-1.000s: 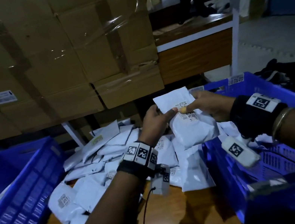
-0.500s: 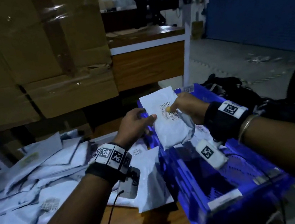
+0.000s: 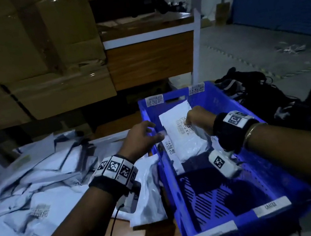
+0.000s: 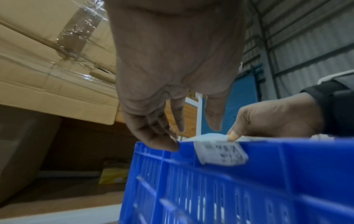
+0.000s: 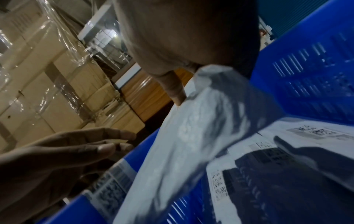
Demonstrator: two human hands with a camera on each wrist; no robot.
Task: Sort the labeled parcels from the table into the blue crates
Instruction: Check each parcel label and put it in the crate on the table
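My right hand [image 3: 197,117] pinches a white plastic labeled parcel [image 3: 184,133] inside the blue slotted plastic crate [image 3: 265,177]; my left hand [image 3: 141,138] hovers, fingers loose.

Left hand [image 3: 141,139]: palm down, fingers relaxed and slightly spread, holding nothing, forearm reaching forward; band of square markers at wrist. Right hand [image 3: 198,116]: thumb and fingers curled, pinching the white parcel [image 3: 182,134] by its upper part, forearm angled in from the right; black wrist strap with 1 marker, thin bangle behind.
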